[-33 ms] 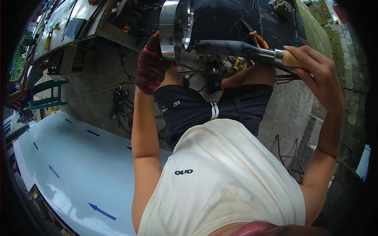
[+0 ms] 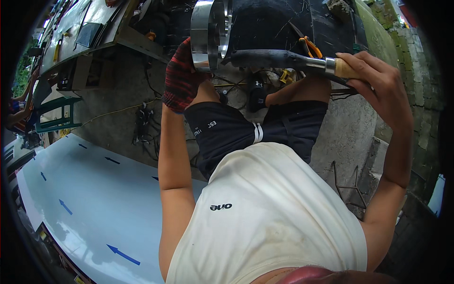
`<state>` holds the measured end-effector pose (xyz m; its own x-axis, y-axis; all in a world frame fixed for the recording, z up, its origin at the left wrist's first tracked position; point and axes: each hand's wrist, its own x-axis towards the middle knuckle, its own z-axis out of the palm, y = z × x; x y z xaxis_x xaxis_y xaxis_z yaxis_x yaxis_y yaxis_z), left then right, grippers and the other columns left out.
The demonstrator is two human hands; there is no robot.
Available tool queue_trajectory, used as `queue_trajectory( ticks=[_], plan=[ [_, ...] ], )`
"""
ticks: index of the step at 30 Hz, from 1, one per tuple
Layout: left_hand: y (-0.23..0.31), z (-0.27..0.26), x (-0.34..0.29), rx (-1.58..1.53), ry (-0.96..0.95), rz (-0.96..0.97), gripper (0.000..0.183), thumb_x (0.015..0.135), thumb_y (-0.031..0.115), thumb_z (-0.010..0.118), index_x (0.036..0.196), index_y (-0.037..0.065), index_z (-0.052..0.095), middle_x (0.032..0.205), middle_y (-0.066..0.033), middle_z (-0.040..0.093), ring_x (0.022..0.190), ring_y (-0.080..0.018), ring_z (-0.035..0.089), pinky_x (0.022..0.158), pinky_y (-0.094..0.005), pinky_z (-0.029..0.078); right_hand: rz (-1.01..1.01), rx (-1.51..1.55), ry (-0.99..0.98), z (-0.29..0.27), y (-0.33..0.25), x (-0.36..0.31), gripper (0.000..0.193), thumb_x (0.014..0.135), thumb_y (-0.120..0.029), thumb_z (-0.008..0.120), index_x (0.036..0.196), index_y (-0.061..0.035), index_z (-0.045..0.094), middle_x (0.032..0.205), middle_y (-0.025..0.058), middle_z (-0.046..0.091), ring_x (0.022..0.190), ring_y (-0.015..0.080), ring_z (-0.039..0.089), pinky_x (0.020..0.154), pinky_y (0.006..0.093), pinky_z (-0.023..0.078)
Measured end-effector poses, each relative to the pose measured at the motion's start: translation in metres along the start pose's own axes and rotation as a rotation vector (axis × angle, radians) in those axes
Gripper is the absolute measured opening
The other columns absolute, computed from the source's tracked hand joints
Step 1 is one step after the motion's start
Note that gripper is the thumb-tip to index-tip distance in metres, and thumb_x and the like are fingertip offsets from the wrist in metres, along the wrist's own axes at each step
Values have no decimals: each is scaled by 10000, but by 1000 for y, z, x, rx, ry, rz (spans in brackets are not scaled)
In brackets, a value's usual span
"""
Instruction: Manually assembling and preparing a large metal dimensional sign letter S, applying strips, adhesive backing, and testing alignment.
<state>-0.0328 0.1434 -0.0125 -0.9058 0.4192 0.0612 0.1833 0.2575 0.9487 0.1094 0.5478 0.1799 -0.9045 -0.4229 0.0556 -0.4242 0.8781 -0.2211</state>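
Bare right hand (image 2: 378, 78) has slid the wood-handled tool (image 2: 269, 57) slightly left since the last frame, so its dark end now sits closer to the shiny metal band (image 2: 203, 35); can't tell if the 2 touch. Grip on the tool is fingers and thumb closed round the handle, while the left hand (image 2: 182, 78), in a red-and-black glove, holds the band's lower left side, basically unmoved. Band stands on edge by the near side of the black table (image 2: 265, 23), orange-handled pliers (image 2: 310, 46) beyond the tool.
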Motion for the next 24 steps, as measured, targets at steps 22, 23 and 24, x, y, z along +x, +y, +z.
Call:
queue_trajectory(
  ticks=[22,23,24],
  plan=[
    [15,0,-1,-82,-34,14,1001,695,-192,828,1594,54,463,1451,-77,654,1336,-181,619,1102,-358,549,-173,-153,-50,-9,4,31,528,936,-164,752,1455,-102,680,1102,109,694,881,273,722,764,438,586],
    [15,1,-1,-96,-34,16,999,694,-194,826,1592,54,467,1450,-78,656,1339,-181,619,1102,-358,548,-185,-165,-45,-11,5,32,529,936,-166,752,1455,-103,680,1101,109,693,884,274,723,764,438,587],
    [15,0,-2,-57,-32,42,1000,694,-193,827,1593,55,467,1450,-80,656,1344,-183,617,1102,-357,548,-197,-193,-32,-11,5,33,529,935,-169,752,1455,-102,680,1100,108,692,885,275,724,764,437,587]
  ],
)
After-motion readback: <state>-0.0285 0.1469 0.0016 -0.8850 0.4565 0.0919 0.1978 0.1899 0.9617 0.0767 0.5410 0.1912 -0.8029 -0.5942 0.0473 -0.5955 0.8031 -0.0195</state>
